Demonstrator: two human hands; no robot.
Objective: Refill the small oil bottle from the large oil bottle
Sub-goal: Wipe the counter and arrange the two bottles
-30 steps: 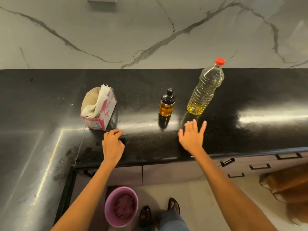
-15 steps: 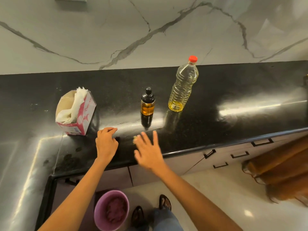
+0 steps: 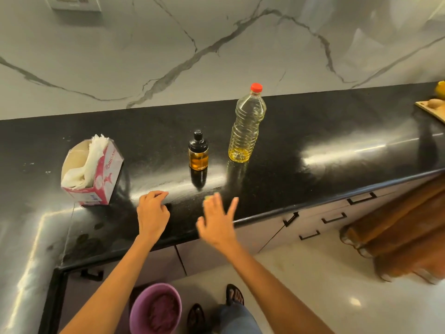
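1. Two bottles stand upright on the black desk (image 3: 313, 131): the small oil bottle (image 3: 198, 150), dark-capped and about half full of amber oil, and just to its right the large oil bottle (image 3: 246, 125), red-capped, with a shallow layer of yellow oil at its base.
2. Left hand (image 3: 152, 214) rests on the desk near the front edge, fingers curled under, holding nothing.
3. Right hand (image 3: 218, 219) hovers over the desk edge, fingers spread and straight, short of both bottles.
4. Tissue box (image 3: 92, 171) sits on the desk, left of the bottles.
5. Purple bucket (image 3: 155, 308) stands on the floor below.
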